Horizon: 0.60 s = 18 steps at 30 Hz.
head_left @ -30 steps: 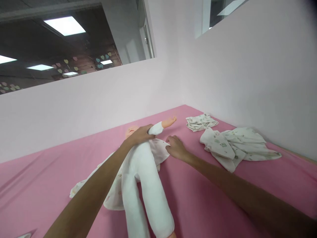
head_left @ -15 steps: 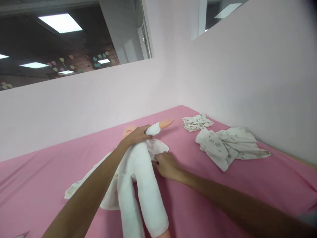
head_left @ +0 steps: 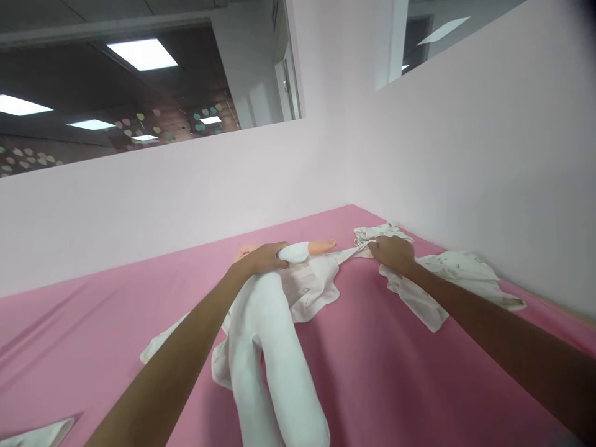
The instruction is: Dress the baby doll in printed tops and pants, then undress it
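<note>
A baby doll (head_left: 279, 335) with a soft white body lies on its back, legs toward me, one arm stretched to the right. My left hand (head_left: 267, 257) grips it at the shoulder and upper arm, hiding most of the head and chest. Spread beneath the doll is a thin white printed baby shirt (head_left: 310, 292), showing on both sides of the body. To the right, my right hand (head_left: 393, 253) is closed on a narrow end of this shirt, which looks like a sleeve and is pulled taut away from the doll.
A folded printed cloth (head_left: 384, 232) lies just behind my right hand. A crumpled printed baby garment (head_left: 470, 273) sits under and beside my right forearm. White cloth (head_left: 51, 433) shows at the lower left. Walls border the pink-covered surface (head_left: 395, 385) behind and right.
My right hand has moved up and to the right from beside the doll, drawing out the shirt's end. My left hand keeps its hold on the doll. The view has shifted slightly.
</note>
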Available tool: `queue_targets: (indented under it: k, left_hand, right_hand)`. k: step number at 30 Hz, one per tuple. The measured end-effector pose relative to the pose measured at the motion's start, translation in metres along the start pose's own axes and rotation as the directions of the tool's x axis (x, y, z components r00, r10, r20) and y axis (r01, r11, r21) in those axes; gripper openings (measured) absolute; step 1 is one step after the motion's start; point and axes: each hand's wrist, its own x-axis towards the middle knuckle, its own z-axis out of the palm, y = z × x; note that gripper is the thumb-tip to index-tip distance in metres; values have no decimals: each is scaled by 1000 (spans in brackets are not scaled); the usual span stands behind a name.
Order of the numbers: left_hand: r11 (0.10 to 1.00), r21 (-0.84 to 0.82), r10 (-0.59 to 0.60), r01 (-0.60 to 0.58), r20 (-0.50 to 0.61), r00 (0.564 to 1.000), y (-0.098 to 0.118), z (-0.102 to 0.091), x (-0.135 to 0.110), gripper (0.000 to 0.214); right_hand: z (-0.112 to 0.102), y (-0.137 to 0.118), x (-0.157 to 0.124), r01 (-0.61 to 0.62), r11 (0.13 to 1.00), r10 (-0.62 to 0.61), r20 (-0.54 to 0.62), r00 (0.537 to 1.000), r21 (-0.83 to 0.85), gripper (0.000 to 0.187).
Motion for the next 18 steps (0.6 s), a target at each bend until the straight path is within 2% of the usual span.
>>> queue_targets:
  k: [3, 10, 13, 18]
  left_hand:
    - [999, 25, 29, -29, 18, 999, 7, 3, 1, 32]
    - [999, 22, 50, -49, -13, 999, 3, 21, 10, 35]
    - [998, 51, 48, -47, -16, 999, 2, 25, 12, 33]
    - [994, 100, 40, -35, -54, 998, 7, 27, 12, 28]
  right_hand:
    - [6, -5, 2, 20, 1000, -20, 10, 1000, -19, 39]
    - [19, -26, -20, 198, 975, -200, -15, 980, -104, 26]
    - [14, -52, -33, 302, 950, -306, -47, 951, -85, 33]
    - [10, -119, -53, 483, 872, -482, -24, 876, 80, 33]
